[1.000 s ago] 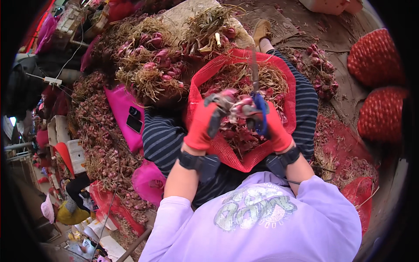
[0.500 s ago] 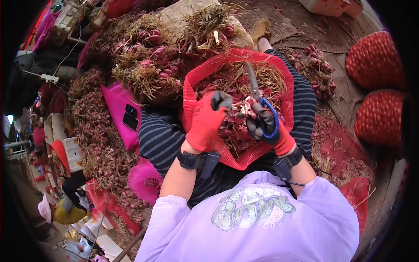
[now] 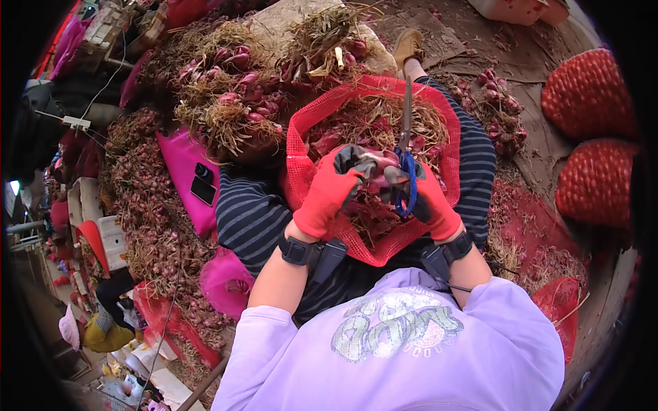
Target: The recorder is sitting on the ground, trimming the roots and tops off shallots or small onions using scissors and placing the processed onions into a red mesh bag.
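Observation:
Both my hands wear red gloves with dark fingers and meet over an open red mesh bag point(image 3: 299, 140) in my lap. My left hand point(image 3: 332, 183) is closed, its fingertips pinching a shallot point(image 3: 378, 164) that is partly hidden by the gloves. Scissors point(image 3: 407, 113) with blue handles sit in my right hand point(image 3: 432, 195), blades pointing away from me. That hand's fingertips also touch the shallot. Inside the bag lie dry stems point(image 3: 421, 113) and reddish skins point(image 3: 384, 216).
Bunches of shallots point(image 3: 233, 96) with dry roots are heaped beyond my left hand; more shallots point(image 3: 147, 185) spread at left. A phone point(image 3: 203, 190) lies on pink cloth point(image 3: 179, 161). Full red mesh sacks point(image 3: 589, 92) stand at right. A person's shoe point(image 3: 408, 46) shows at the top.
My hands have drawn closer together around the shallot. The scissors have turned more upright, with their handles shifted slightly left.

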The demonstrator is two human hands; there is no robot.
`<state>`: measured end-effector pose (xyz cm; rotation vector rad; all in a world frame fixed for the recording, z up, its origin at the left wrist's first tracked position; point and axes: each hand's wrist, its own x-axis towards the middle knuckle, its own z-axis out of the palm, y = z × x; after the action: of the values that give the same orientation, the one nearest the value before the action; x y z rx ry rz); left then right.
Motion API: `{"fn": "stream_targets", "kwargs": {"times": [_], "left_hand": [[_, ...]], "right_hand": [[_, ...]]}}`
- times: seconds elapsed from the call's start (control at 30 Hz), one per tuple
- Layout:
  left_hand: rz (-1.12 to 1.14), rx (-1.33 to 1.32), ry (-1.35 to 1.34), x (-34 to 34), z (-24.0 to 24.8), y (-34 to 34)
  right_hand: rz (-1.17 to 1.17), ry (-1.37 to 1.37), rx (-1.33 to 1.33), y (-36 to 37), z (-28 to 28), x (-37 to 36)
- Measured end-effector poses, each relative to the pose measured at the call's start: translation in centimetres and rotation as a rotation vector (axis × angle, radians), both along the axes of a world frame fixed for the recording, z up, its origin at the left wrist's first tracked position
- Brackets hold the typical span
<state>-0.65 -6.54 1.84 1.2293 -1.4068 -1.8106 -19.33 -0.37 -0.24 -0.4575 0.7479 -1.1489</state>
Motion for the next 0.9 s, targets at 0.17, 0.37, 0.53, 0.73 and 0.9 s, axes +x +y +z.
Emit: {"fn": "stream_targets", "kwargs": {"times": [0.17, 0.37, 0.53, 0.73, 0.9], "left_hand": [[0.069, -0.482, -0.103, -0.5, -0.1, 0.4], [-0.037, -0.846, -0.244, -1.6, 2.4, 0.6], [-0.084, -0.617, -0.740, 0.7, 0.4, 0.8], [-0.012, -0.189, 0.144, -0.9, 0.5, 0.4], [0.285, -0.380, 0.021, -1.2, 0.2, 0.9]], "right_hand": [[-0.063, 0.076, -0.045, -0.1, -0.8, 0.8], [-0.229, -0.277, -0.132, -0.3, -1.6, 1.1], [-0.273, -0.028, -0.032, -0.2, -1.6, -0.6], [-0.236, 0.251, -0.159, -0.7, -0.6, 1.1], [-0.186, 0.102, -0.064, -0.9, 0.1, 1.1]]}}
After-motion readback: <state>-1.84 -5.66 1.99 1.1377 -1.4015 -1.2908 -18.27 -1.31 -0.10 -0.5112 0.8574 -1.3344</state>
